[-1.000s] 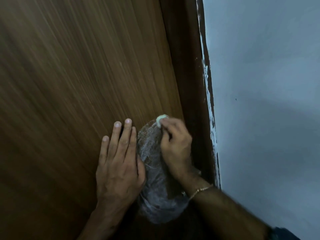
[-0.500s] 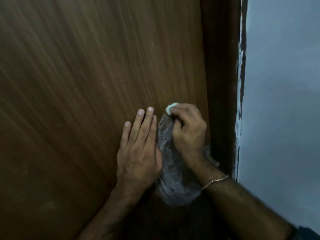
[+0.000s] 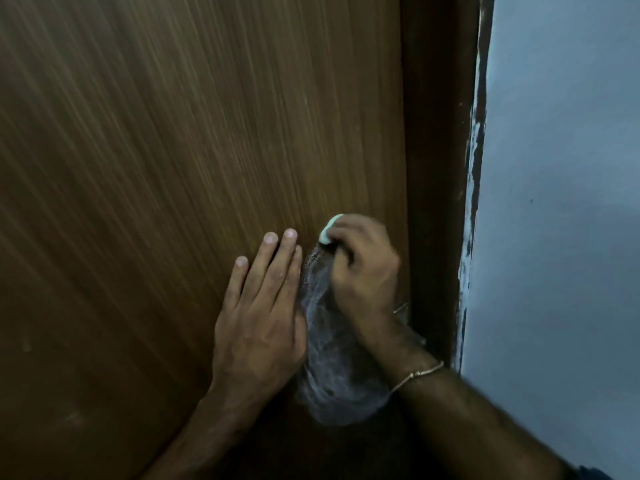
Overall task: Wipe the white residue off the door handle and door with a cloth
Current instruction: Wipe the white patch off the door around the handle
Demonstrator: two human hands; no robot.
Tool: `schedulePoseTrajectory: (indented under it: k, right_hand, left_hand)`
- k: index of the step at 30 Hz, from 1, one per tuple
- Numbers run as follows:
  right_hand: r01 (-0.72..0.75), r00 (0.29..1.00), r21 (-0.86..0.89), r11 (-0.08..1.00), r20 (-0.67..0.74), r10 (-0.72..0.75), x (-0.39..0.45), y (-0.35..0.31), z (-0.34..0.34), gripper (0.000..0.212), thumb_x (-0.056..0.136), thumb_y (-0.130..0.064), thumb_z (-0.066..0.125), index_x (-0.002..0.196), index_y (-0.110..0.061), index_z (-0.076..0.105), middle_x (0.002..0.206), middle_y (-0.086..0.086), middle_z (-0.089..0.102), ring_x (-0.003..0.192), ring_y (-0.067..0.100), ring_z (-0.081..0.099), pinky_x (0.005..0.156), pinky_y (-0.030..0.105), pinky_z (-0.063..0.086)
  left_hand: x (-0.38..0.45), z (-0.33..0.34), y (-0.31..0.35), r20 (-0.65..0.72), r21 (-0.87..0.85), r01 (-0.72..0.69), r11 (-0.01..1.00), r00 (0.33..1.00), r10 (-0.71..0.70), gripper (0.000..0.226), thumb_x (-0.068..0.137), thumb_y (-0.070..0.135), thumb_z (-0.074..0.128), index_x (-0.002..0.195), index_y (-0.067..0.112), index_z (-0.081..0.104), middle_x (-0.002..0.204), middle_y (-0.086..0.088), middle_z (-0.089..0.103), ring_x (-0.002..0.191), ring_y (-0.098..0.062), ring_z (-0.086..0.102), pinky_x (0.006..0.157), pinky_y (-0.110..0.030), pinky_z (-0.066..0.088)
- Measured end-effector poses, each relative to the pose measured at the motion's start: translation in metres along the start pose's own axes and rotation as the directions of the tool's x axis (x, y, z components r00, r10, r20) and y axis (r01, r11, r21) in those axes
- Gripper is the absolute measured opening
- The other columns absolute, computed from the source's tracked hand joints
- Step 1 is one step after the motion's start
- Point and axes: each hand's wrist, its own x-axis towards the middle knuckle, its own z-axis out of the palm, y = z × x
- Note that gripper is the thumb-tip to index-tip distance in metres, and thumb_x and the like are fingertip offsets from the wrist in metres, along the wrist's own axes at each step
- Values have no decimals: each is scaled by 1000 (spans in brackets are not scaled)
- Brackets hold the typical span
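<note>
Door: filling the left, brown wood.
Left hand: lying flat, fingers spread on the door.
Right hand: pinching a pale cloth against the door, over the whitish smeared patch.

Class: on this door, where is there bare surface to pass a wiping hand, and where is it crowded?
Free: the wide door panel above and left of the left hand. Crowded: the strip by the frame, where the right hand presses a cloth over the plastic-wrapped handle.

Brown wooden door, left hand flat against it
</note>
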Motion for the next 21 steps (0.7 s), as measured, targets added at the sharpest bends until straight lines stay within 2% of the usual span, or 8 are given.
schedulePoseTrajectory:
  k: [3,7,11,13,15,17,19,21]
  right_hand:
    - [106,993,10,994,47,-106,-17,-2,0,18,81,5,65,96,-1,73,108,8,68,106,14,60,96,20,46]
    - [-75,997,48,996,-27,76,-13,-10,8,14,86,2,63,96,-3,71,108,4,67,106,15,61,93,29,50]
    - [101,987,53,993,124,-107,-35,-7,0,25,82,10,58,99,-5,69,103,4,68,103,12,60,96,29,49]
    - [-48,999,52,998,-6,48,-20,8,-1,28,80,11,60,99,-7,70,102,1,68,100,12,62,89,35,52]
    - [-146,986,50,988,-68,150,-12,3,4,28,82,9,61,102,-8,72,106,1,67,102,13,61,90,31,52]
    - [-10,998,10,1000,58,10,-27,-8,6,28,85,7,62,107,-7,71,110,3,66,105,13,58,93,19,46]
    - [115,982,8,993,148,-115,-41,-2,-2,28,83,10,63,105,-6,72,111,4,66,105,14,58,93,18,45]
    - [-17,999,-13,1000,39,17,-28,19,-8,27,81,11,64,99,-7,73,109,5,63,103,15,59,89,25,52]
  left_hand:
    - [-1,-1,-2,6,-9,-6,1000,1000,6,68,87,30,41,151,8,32,163,-6,20,151,-21,14,122,-43,10]
    - [1,0,-2,-4,-17,-15,1000,1000,15,67,87,30,40,150,8,33,162,-6,22,151,-21,15,121,-44,12]
    - [0,1,-3,1,-30,-14,999,1000,14,66,87,31,39,149,9,35,162,-5,23,151,-20,15,121,-43,11]
    - [0,1,-4,4,-23,-12,1000,1000,12,67,87,31,40,149,8,35,162,-5,23,151,-20,15,121,-42,11]
    - [0,1,-3,7,-21,-14,1000,1000,14,67,86,29,43,150,8,34,162,-6,23,151,-20,15,121,-42,10]
    - [0,0,-2,5,-23,-13,1000,1000,13,67,87,29,42,150,8,33,162,-6,23,151,-21,15,121,-42,10]
    - [0,0,-2,5,-23,-11,1000,1000,11,67,87,29,41,150,8,33,162,-6,22,151,-20,15,122,-42,10]
    - [0,1,-3,3,-19,-12,1000,1000,12,67,87,28,43,151,8,32,163,-5,21,151,-20,14,122,-43,12]
